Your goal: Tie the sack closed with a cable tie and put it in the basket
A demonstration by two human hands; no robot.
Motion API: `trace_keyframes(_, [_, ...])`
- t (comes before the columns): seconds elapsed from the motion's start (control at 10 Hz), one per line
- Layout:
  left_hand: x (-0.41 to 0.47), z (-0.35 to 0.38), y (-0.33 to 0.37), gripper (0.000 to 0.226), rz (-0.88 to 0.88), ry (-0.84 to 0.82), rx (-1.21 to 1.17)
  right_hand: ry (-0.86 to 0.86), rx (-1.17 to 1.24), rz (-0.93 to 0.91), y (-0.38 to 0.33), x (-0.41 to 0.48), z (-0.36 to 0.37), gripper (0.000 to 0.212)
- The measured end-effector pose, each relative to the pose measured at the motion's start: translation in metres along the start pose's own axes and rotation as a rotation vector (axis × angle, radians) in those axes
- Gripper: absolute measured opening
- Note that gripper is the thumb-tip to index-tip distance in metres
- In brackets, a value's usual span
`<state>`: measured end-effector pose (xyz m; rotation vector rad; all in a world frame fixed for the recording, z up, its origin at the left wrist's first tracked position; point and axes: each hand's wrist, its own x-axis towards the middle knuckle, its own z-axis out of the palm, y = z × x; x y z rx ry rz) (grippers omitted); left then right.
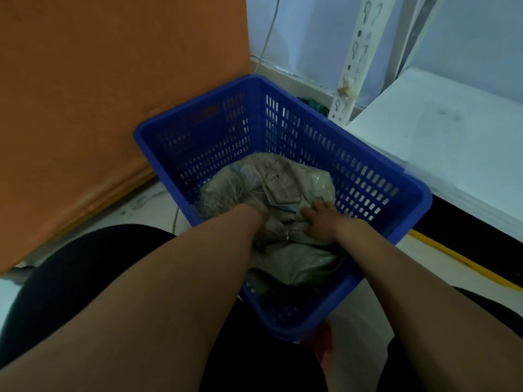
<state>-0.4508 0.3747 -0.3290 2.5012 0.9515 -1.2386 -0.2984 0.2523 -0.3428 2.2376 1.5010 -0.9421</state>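
Orange panel (121, 108): stands upright at far left, its lower edge on the pale floor, close beside the basket's left corner.
Thin cord (268, 32): hangs down the wall behind the panel's right edge.
Blue basket (376, 176): slotted plastic, on the floor between the person's knees, one corner turned toward the camera.
Slotted metal upright (353, 60): white, leaning behind the basket's far right side.
White shelf (458, 154): flat surface at right, just beside the basket's right rim.
Yellow strip (458, 261): runs along the floor below the shelf.
Obstruction: both forearms cross the basket's near rim and cover part of the sack.
Sack (297, 182): pale grey-beige, crumpled, lying inside the basket, filling its near half; printed markings on top, too blurred to read.
Cable tie: cannot be identified.
Left hand (254, 215): pressed down into the sack's left side, fingers buried; grip cannot be told.
Right hand (321, 222): fingers spread, resting flat on the sack's gathered middle.
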Motion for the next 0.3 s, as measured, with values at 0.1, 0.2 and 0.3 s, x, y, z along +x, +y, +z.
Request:
trace_keyframes(0.1, [-0.008, -0.015, 0.003, 0.129, 0.021, 0.115, -0.063, 0.078, 0.025, -0.027, -0.005, -0.006, -0.014, 0.068])
trace_keyframes(0.2, [-0.024, -0.036, 0.013, 0.115, 0.073, 0.206, -0.162, 0.212, 0.097, -0.045, 0.0, -0.006, -0.036, 0.063])
trace_keyframes(0.3, [-0.042, -0.071, 0.024, 0.12, 0.117, 0.302, -0.274, 0.459, 0.303, -0.164, -0.001, -0.028, -0.06, 0.048])
